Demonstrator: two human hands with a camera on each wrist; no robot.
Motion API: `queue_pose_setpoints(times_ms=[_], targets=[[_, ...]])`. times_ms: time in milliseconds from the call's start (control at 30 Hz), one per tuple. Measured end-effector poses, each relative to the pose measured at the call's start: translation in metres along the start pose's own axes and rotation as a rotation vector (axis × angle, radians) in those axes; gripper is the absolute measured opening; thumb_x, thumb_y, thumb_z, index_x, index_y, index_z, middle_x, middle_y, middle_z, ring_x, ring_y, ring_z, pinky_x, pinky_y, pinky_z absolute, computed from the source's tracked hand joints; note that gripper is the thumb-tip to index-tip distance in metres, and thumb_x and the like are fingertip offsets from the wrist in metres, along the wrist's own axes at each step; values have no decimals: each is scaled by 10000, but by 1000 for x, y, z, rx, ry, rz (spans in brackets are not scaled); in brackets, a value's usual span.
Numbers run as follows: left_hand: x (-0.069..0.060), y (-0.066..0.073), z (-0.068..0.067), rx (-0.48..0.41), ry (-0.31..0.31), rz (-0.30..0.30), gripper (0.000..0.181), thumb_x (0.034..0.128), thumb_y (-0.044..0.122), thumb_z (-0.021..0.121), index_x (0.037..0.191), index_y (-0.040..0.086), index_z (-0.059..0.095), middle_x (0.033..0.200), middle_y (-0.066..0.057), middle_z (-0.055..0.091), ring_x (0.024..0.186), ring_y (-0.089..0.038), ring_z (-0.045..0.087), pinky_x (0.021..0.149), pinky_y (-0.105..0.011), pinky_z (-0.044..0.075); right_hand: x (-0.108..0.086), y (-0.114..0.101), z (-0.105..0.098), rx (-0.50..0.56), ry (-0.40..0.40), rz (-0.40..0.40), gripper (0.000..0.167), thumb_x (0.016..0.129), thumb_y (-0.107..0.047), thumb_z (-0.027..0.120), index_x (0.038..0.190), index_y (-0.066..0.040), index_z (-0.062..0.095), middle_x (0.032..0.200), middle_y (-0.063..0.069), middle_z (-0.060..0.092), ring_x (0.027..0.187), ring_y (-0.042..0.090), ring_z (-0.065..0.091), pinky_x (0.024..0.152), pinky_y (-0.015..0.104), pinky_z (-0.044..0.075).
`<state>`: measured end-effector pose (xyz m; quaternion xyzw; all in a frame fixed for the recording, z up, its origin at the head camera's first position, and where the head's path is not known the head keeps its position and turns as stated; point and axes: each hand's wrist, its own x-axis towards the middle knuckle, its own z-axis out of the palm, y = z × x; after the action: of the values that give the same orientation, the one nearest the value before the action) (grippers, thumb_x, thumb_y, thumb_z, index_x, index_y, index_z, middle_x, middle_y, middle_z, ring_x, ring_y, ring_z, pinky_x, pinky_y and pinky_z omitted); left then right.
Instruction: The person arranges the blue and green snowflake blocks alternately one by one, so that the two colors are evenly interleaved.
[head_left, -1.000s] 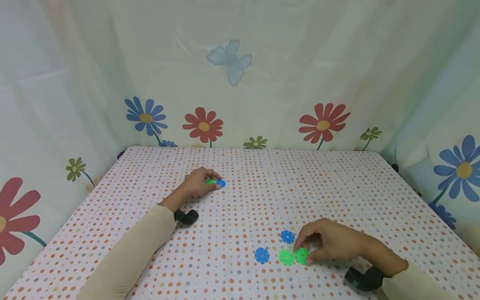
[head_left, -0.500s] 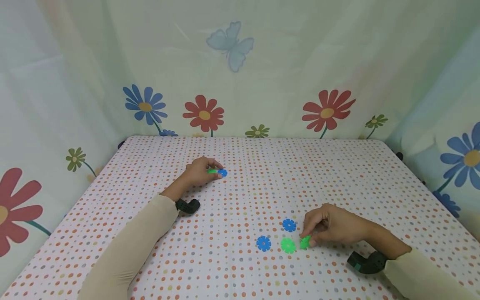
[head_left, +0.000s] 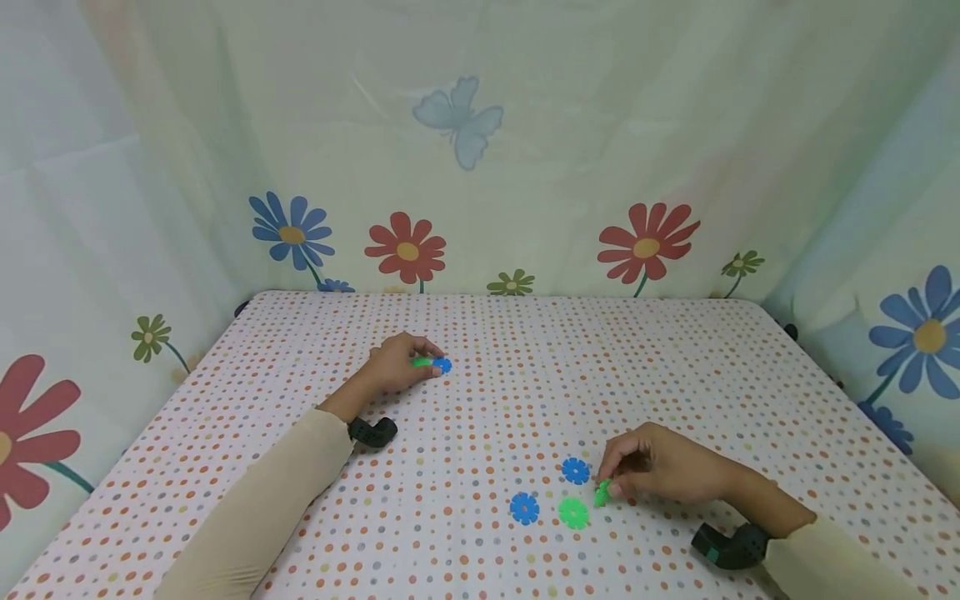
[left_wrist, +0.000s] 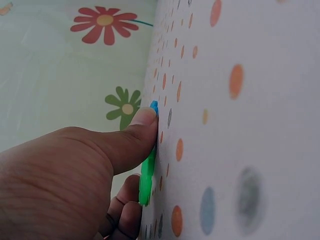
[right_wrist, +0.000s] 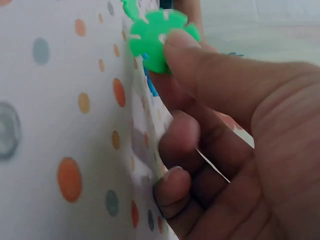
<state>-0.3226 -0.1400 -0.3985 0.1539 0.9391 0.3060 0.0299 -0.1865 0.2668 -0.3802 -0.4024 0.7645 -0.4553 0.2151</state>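
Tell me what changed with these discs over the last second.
The right hand tipped its pinched green notched disc from nearly flat to nearly edge-on, shifting it slightly up in the head view. The left hand, its blue disc and green disc, and the loose green disc, nearer blue disc and farther blue disc stayed put.

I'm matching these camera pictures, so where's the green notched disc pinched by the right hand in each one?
Head: green notched disc low, right of centre, pinched by the right hand.
Left wrist: not in it; the green piece there is another, by the left hand.
Right wrist: top centre.
Shared landmark: the polka-dot tablecloth.
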Motion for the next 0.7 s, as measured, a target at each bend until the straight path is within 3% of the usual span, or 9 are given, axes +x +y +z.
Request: queue_pose_setpoints(times_ms=[100, 300, 533, 700], targets=[[0, 0, 1, 4, -1, -8, 242, 879, 355, 747, 1115, 308, 720, 1199, -12, 672, 1209, -277, 541, 1055, -687, 230, 1, -2, 2, -75, 46, 62, 168, 933, -163, 676, 1084, -105, 724, 882, 46, 689, 675, 118, 565, 594, 255, 484], [-2, -2, 1, 10, -8, -24, 240, 887, 346, 740, 1123, 310, 718, 1207, -2, 668, 1222, -272, 532, 1062, -679, 228, 3, -5, 5, -162, 72, 159, 232, 907, -262, 715, 1120, -170, 719, 939, -23, 685, 712, 44, 527, 605, 229, 464], [-2, 3, -3, 3, -14, -6, 255, 891, 340, 736, 1139, 284, 716, 1211, -23, 669, 1216, -280, 531, 1056, -684, 225, 1, -11, 3, -185, 58, 186, 371, 823, -296, 797, 1163, -177, 706, 916, 2, 617, 697, 117, 487, 584, 242, 422], [-2, 4, -3, 0, -23, -15, 271, 889, 345, 738, 1150, 276, 714, 1232, -43, 660, 1237, -297, 525, 1075, -696, 197, 2, -12, 5, -208, 66, 228, 362, 812, -316, 804, 1142, -199, 713, 909, -18, 615, 706, 86, 480, 587, 236, 420]])
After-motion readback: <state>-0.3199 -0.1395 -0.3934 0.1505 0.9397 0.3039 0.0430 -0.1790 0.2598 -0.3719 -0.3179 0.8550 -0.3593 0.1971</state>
